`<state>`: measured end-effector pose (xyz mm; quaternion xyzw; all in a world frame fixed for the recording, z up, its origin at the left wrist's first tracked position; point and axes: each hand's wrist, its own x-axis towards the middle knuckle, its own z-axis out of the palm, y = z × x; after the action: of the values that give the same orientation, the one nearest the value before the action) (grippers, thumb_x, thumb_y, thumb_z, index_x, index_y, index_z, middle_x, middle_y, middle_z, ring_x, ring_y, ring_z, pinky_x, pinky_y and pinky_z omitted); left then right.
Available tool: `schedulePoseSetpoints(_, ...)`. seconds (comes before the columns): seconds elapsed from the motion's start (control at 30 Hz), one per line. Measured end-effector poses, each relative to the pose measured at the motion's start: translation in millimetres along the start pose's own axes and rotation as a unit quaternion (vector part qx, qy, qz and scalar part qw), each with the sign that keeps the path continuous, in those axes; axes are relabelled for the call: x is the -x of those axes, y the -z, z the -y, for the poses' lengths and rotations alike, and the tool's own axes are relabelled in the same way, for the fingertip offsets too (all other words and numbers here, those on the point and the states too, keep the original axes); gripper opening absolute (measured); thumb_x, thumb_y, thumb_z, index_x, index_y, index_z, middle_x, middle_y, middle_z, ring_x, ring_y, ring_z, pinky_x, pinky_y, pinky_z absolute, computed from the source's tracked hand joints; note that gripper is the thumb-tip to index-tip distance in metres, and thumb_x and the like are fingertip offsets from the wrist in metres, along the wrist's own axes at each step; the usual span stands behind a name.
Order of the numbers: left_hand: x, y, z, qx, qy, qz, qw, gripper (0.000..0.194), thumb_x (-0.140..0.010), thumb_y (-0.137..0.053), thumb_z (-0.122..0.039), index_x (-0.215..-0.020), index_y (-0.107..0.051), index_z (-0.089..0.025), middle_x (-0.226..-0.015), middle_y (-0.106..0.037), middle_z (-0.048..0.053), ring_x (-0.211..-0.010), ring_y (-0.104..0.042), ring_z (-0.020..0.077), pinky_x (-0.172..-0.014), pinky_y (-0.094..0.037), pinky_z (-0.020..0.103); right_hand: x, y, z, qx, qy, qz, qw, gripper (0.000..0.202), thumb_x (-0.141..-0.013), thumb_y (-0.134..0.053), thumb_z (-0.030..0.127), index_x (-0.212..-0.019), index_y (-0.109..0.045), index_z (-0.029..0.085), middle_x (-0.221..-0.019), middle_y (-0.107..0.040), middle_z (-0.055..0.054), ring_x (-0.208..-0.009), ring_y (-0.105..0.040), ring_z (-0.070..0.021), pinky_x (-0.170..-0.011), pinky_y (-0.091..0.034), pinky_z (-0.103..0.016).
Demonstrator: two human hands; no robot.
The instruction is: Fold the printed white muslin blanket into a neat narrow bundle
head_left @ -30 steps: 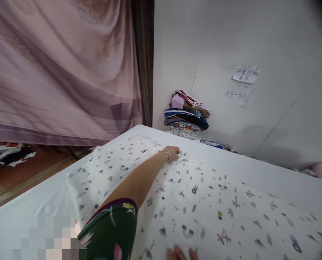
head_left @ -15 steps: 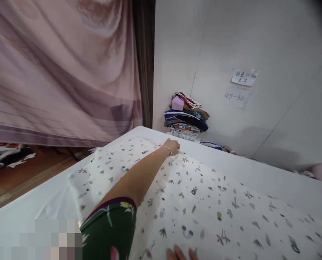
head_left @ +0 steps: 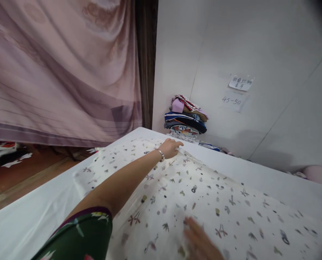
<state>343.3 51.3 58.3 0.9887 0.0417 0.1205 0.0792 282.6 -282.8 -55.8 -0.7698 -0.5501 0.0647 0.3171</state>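
A white cloth (head_left: 204, 195) printed with small plants and shapes lies spread over the white table, with soft wrinkles near its left part. My left hand (head_left: 171, 147), with a silver bracelet at the wrist, rests at the cloth's far edge, its fingers partly spread and pointing right. Whether it pinches the fabric there is hard to see. Low in the view, my right hand (head_left: 200, 240) is blurred by motion over the near part of the cloth, and its finger pose is smeared.
A stack of folded clothes (head_left: 186, 117) stands beyond the table's far edge (head_left: 150, 133), against the wall. Paper notes (head_left: 240, 82) are stuck to the wall. A pink curtain (head_left: 69, 72) hangs at the left.
My right hand has come further into view, moving up over the cloth. My left forearm has swung left and lower, while its hand stays near the far edge; folds there have shifted.
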Motion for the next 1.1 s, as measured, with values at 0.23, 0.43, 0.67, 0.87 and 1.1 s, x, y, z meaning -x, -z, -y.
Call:
schedulePoseSetpoints(0.23, 37, 0.1, -19, 0.007, -0.046, 0.017, 0.999, 0.043, -0.08, -0.043, -0.016, -0.122, -0.045, -0.024, -0.101, -0.068, 0.002, -0.09, -0.06, 0.0162, -0.105, -0.023, 0.036, -150, 66, -37, 0.117, -0.017, -0.129, 0.985, 0.066, -0.083, -0.049, 0.041, -0.141, -0.029, 0.017, -0.141, -0.037, -0.013, -0.132, -0.028, -0.0297, -0.105, -0.029, -0.049)
schedulePoseSetpoints(0.43, 53, -6.4, -7, -0.033, -0.071, 0.046, 0.996, 0.052, -0.073, -0.047, -0.013, -0.124, -0.043, -0.023, -0.107, -0.066, 0.005, -0.097, -0.059, 0.018, -0.1, -0.027, 0.037, -208, 53, -40, 0.077, -0.042, 0.03, 0.996, 0.022, -0.085, -0.042, 0.033, -0.08, -0.059, 0.02, -0.074, -0.063, -0.003, -0.072, -0.058, -0.019, -0.065, -0.04, -0.029)
schedulePoseSetpoints(0.67, 59, -5.7, 51, -0.14, 0.02, 0.071, 0.987, 0.03, -0.067, -0.056, -0.013, -0.094, -0.063, -0.024, -0.093, -0.069, 0.006, -0.098, -0.056, 0.0218, -0.104, -0.02, 0.045, -164, 60, -16, 0.07, 0.028, 0.09, 0.993, 0.03, -0.088, -0.037, 0.037, -0.063, -0.039, 0.021, -0.061, -0.047, 0.002, -0.057, -0.046, -0.014, -0.054, -0.031, -0.025)
schedulePoseSetpoints(0.87, 63, 16.2, 64, -0.19, 0.019, 0.057, 0.98, 0.016, -0.064, -0.058, -0.011, -0.073, -0.066, -0.021, -0.086, -0.069, 0.006, -0.1, -0.052, 0.0231, -0.108, -0.01, 0.049, -142, 70, -22, 0.028, -0.009, 0.107, 0.994, 0.033, -0.088, -0.037, 0.045, -0.069, -0.049, 0.021, -0.063, -0.048, 0.001, -0.059, -0.046, -0.0157, -0.054, -0.032, -0.026)
schedulePoseSetpoints(1.1, 96, 64.4, 73, -0.22, 0.06, -0.034, 0.973, 0.014, -0.069, -0.056, -0.017, -0.079, -0.066, -0.018, -0.086, -0.066, 0.007, -0.1, -0.051, 0.0229, -0.107, -0.012, 0.052, -122, 83, -34, -0.025, -0.066, 0.048, 0.996, 0.039, -0.085, -0.041, 0.055, -0.068, -0.048, 0.02, -0.057, -0.041, 0.004, -0.055, -0.042, -0.0138, -0.052, -0.031, -0.024)
